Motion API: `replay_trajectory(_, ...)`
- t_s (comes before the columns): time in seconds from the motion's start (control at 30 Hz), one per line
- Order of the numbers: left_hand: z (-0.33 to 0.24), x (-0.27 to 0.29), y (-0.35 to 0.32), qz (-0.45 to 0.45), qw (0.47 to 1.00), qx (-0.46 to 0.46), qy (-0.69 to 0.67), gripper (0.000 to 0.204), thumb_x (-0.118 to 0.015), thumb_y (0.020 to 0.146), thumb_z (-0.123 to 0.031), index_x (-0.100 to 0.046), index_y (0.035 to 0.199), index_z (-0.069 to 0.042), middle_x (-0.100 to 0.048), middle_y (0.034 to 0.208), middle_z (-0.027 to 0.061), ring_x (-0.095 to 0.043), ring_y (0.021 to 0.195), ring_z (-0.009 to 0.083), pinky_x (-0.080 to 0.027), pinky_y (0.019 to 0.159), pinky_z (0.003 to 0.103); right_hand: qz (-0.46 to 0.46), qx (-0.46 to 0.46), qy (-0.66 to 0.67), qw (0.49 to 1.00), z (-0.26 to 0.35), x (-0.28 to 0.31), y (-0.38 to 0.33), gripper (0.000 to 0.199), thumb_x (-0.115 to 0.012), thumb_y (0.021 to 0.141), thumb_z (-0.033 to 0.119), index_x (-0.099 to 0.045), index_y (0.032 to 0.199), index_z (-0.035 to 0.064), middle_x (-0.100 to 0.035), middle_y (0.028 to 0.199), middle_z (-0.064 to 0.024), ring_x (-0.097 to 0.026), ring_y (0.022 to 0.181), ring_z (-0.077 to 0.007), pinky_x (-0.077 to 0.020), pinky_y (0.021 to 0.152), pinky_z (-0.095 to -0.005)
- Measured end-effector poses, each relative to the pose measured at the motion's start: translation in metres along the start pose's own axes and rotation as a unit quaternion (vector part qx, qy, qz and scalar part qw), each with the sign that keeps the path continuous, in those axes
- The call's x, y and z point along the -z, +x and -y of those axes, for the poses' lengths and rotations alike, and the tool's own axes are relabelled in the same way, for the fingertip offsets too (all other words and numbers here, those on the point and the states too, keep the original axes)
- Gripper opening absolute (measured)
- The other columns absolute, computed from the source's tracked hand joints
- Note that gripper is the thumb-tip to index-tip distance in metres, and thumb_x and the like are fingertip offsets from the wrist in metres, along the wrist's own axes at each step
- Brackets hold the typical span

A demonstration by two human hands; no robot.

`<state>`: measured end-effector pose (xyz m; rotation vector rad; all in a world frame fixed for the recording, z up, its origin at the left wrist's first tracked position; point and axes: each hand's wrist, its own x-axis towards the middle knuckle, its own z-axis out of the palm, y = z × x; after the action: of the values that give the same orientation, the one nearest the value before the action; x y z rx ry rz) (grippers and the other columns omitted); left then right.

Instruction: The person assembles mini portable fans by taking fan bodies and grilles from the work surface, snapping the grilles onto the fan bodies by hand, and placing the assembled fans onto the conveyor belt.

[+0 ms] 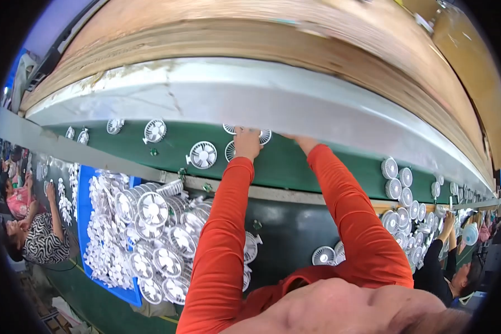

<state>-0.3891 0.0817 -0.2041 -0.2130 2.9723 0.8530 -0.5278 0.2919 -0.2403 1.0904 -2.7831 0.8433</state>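
Note:
My left hand reaches over the green conveyor belt, its fingers bent around a white fan head. Two more white fan heads, one of them at the wrist, lie against this hand's left side; the raised ledge partly covers its fingertips. Farther right, my right hand stretches in under the same ledge, which hides its fingers. Left of my hands, a white fan head with a small side tab lies on the belt, and another fan head sits beyond it.
A pale metal ledge runs across above the belt. Left of me, a blue tray holds small white parts beside heaped fan heads. More fan heads crowd the right. People work at left and right.

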Motion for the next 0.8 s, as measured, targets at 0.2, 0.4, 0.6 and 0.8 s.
replay_trajectory(0.2, -0.056, 0.017, -0.134, -0.014, 0.998, -0.007, 0.068, 0.05, -0.081, 0.062, -0.023, -0.057, 0.105, -0.013, -0.039, 0.135, 0.0127, -0.027, 0.128, 0.0453, -0.042, 0.095, 0.051, 0.147, 0.051, -0.106, 0.982, 0.128, 0.051, -0.074, 0.06, -0.074, 0.067, 0.029, -0.05, 0.123, 0.0265, -0.044, 0.131, -0.0119, -0.043, 0.117, -0.037, -0.0383, 0.099, -0.0468)
replay_trajectory(0.4, -0.131, -0.019, -0.223, 0.073, 0.991, -0.082, -0.076, 0.047, -0.08, 0.064, -0.019, -0.056, 0.103, -0.01, -0.038, 0.134, 0.0149, -0.036, 0.123, 0.0404, -0.038, 0.099, 0.046, 0.235, 0.05, -0.008, 0.971, 0.109, 0.119, -0.192, 0.059, -0.075, 0.067, 0.03, -0.053, 0.122, 0.0261, -0.043, 0.132, -0.0127, -0.041, 0.117, -0.0391, -0.0386, 0.098, -0.0455)
replay_trajectory(0.6, -0.158, -0.008, -0.281, 0.095, 0.981, -0.076, -0.151, 0.032, -0.069, 0.077, -0.033, -0.061, 0.095, -0.008, -0.059, 0.107, 0.017, -0.054, 0.103, 0.0358, -0.045, 0.085, 0.043, 0.316, 0.085, 0.09, 0.941, 0.126, 0.155, -0.241, 0.067, -0.076, 0.068, 0.036, -0.051, 0.126, 0.0141, -0.048, 0.13, -0.0178, -0.046, 0.118, -0.0361, -0.0357, 0.101, -0.0448)
replay_trajectory(0.8, -0.108, 0.016, -0.199, -0.182, 0.979, -0.037, -0.08, 0.036, -0.064, 0.081, -0.028, -0.057, 0.112, -0.011, -0.053, 0.118, 0.0172, -0.048, 0.11, 0.0385, -0.04, 0.089, 0.049, 0.098, -0.016, 0.045, 0.994, 0.102, 0.131, -0.188, 0.065, -0.072, 0.072, 0.04, -0.049, 0.129, 0.0171, -0.045, 0.133, -0.0171, -0.043, 0.119, -0.0378, -0.0394, 0.095, -0.049)
